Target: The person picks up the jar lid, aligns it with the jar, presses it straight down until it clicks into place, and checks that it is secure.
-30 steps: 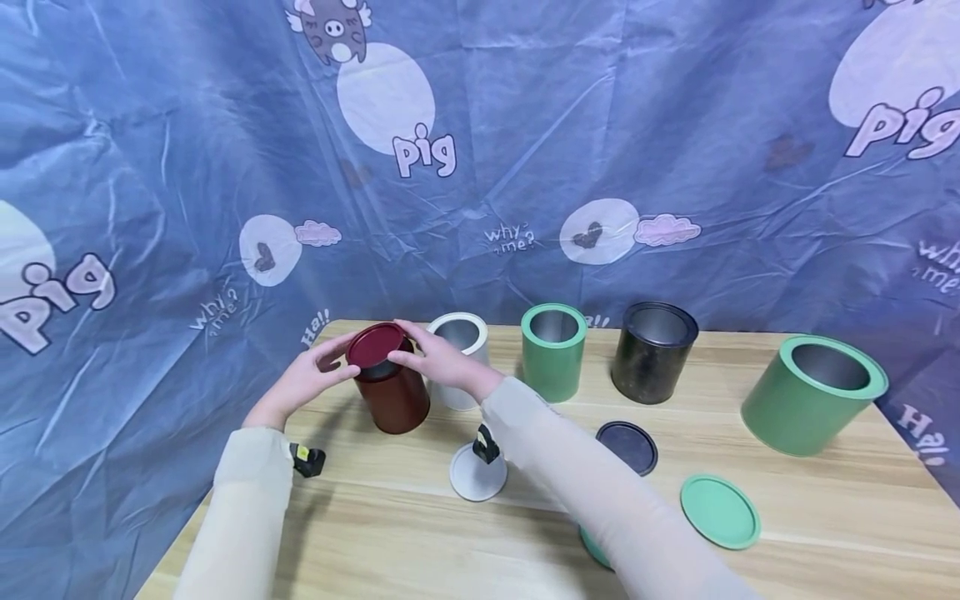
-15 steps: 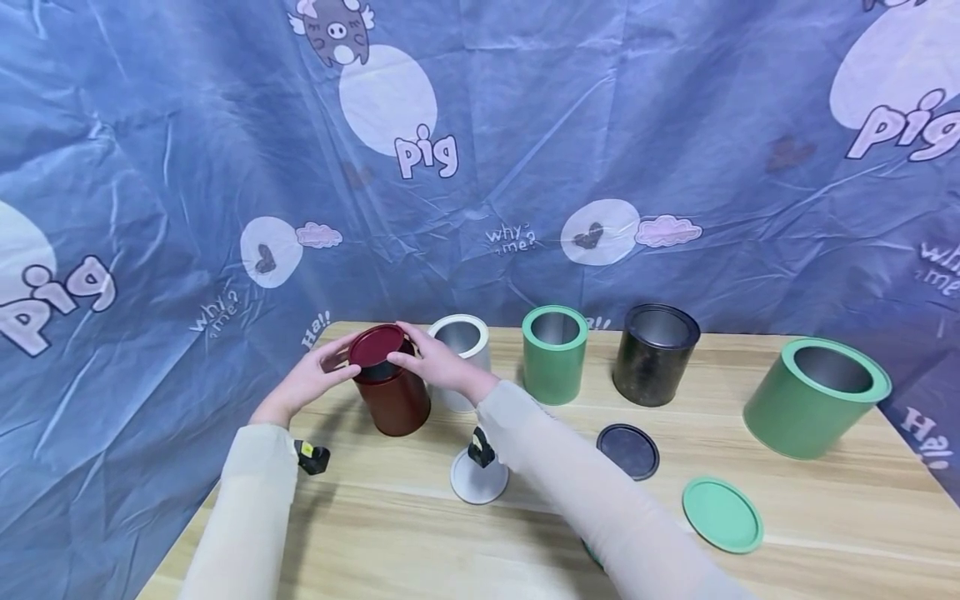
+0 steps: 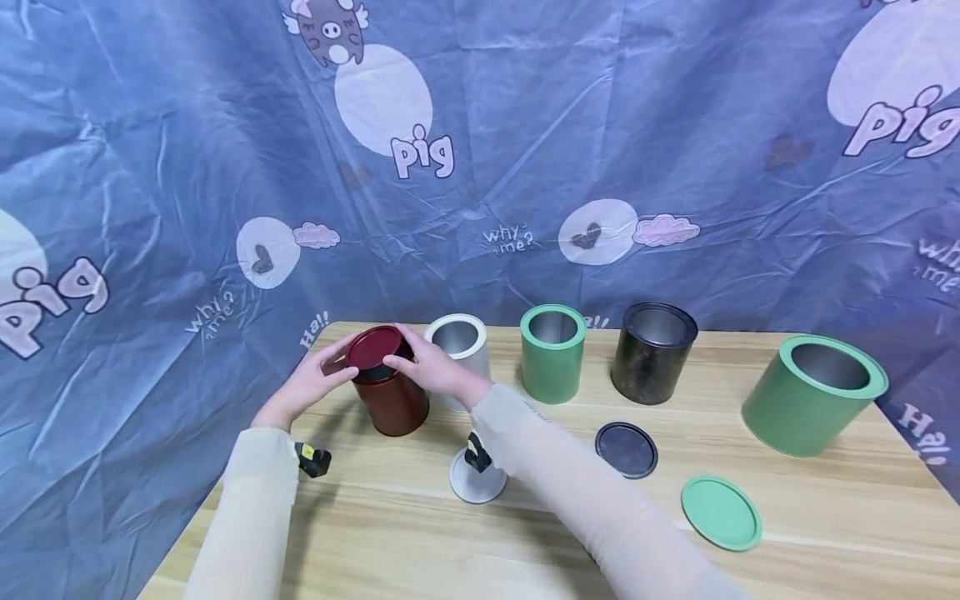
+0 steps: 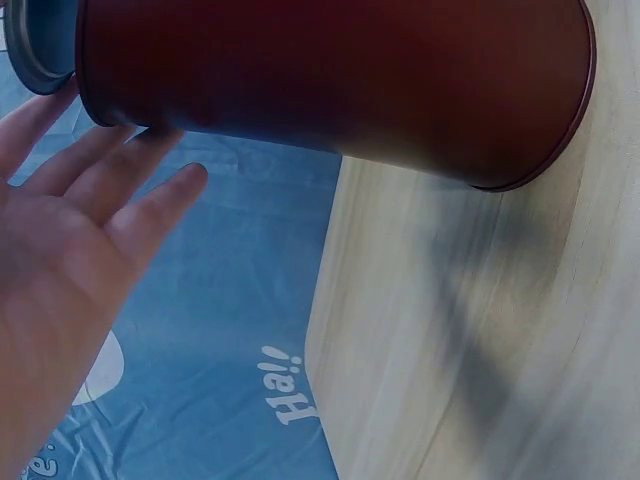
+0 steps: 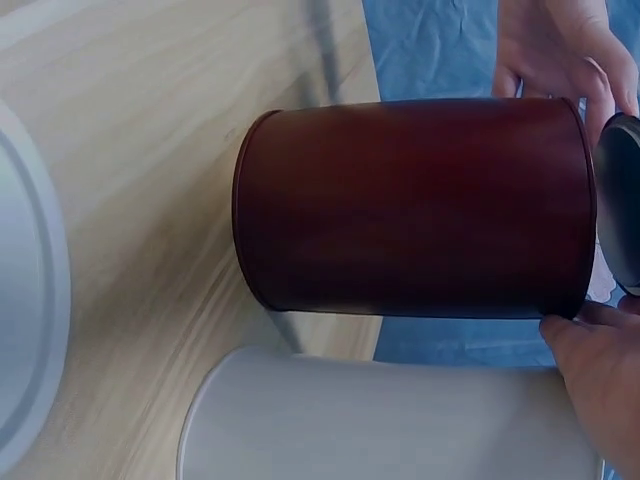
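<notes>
A dark red can (image 3: 393, 405) stands upright at the table's left rear. Just above its rim is a round red lid (image 3: 374, 347) with a dark underside; both wrist views show a gap between lid and can. My left hand (image 3: 309, 382) holds the lid's left side, thumb at the front. On the opposite side my right hand (image 3: 438, 363) grips it with thumb and fingers. In the left wrist view, the left hand's fingertips lie close against the can's rim. The right wrist view has the right thumb by the can's rim; the other right fingers are mostly hidden.
A white can (image 3: 459, 337) stands right beside the red one. Farther right are a green can (image 3: 553, 367), a black can (image 3: 652, 362) and a wider green can (image 3: 802, 408), all uncovered. White (image 3: 477, 479), black (image 3: 626, 450) and green (image 3: 722, 512) lids lie in front.
Both hands keep the lid over the red can with hardly any movement. The right forearm has shifted slightly left and down, and a second green lid beneath it has gone from sight.
</notes>
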A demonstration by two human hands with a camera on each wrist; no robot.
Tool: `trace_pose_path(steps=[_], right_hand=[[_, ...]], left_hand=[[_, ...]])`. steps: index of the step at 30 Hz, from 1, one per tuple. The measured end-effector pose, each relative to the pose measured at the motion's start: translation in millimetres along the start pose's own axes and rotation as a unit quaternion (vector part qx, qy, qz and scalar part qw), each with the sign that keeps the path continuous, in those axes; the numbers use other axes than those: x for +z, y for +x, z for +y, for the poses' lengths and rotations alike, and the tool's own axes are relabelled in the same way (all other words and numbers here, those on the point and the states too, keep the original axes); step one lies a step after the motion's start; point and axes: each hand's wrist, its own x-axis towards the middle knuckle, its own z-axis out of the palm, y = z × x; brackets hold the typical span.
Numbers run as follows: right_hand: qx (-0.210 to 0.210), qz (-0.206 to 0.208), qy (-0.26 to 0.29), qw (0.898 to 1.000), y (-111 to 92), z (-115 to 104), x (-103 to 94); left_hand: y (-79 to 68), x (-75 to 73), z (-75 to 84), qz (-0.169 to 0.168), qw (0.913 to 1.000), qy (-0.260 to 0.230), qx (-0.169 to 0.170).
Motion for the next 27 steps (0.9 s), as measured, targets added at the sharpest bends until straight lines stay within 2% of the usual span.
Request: trace_pose_path(steps=[6, 9, 15, 21, 27], right_hand=[[-0.026, -0.003, 0.007, 1.000, -0.1, 1.1, 4.5], [-0.022, -0.005, -0.006, 1.000, -0.2, 4.2, 7.9], [-0.003, 0.001, -0.031, 1.000, -0.8, 9.2, 12.2], [-0.008, 0.009, -0.041, 0.999, -2.2, 12.5, 15.6], [-0.002, 0.010, -0.057, 0.998, -4.2, 12.8, 18.0]], left_hand=[[-3.1, -3.5, -0.9, -0.012, 0.9999, -0.006, -0.005], [-5.8, -4.1, -2.8, -0.021, 0.9997, -0.012, -0.008], [-8.0, -2.1, -6.9, -0.015, 0.9997, 0.002, -0.017], [-9.2, 0.9, -7.5, -0.024, 0.9992, 0.005, -0.032], [-10.5, 3.2, -10.5, -0.029, 0.9993, 0.003, -0.022]])
